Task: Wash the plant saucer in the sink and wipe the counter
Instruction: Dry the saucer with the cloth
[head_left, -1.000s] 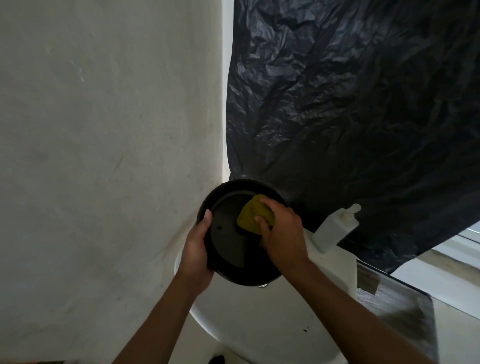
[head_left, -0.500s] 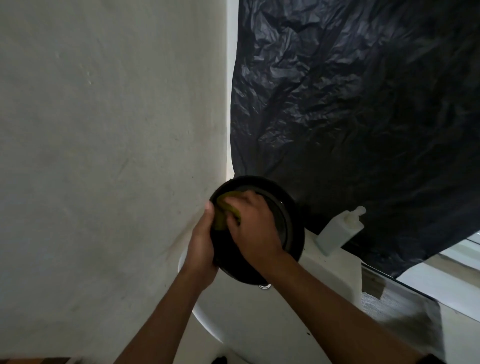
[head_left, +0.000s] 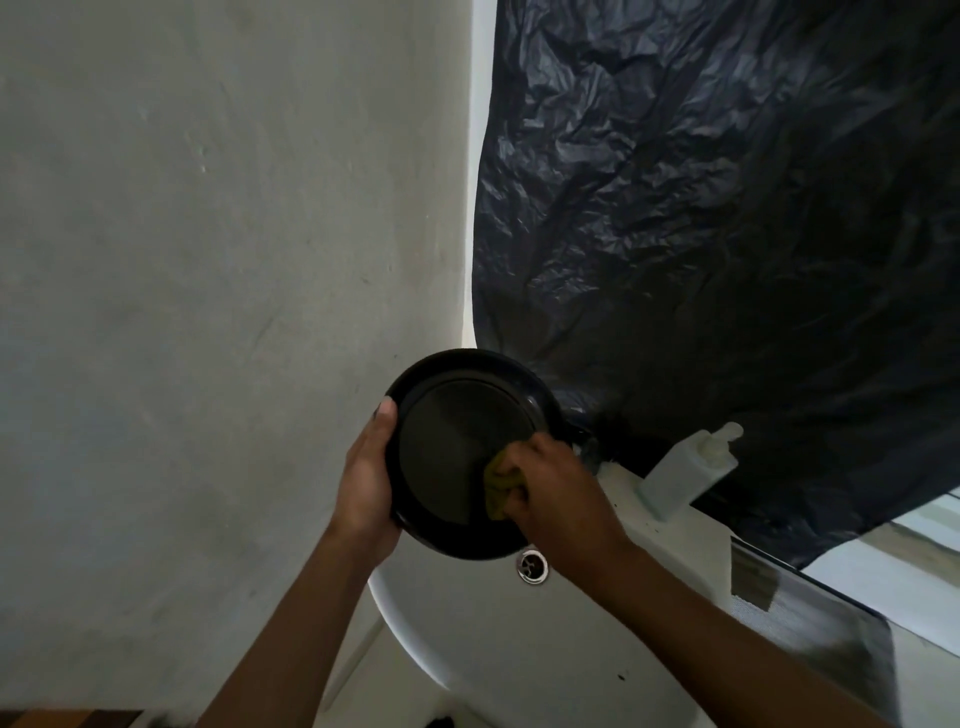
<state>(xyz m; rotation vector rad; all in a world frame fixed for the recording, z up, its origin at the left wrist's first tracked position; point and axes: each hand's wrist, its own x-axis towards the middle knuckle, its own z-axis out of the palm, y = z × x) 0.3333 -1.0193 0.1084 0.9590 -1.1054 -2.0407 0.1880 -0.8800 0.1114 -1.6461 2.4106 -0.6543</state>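
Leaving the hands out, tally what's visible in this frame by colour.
Black: 2 (saucer, plastic sheet)
White: 2 (sink, pump bottle)
Yellow-green: 1 (sponge)
Silver: 1 (drain)
Total: 6

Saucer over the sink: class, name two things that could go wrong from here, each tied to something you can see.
1. The left hand grips the tilted saucer by one edge only; if wet, it may slip and drop into the sink.
2. The right hand presses the sponge at the saucer's right side, towards the soap bottle; a wide stroke might knock it over.
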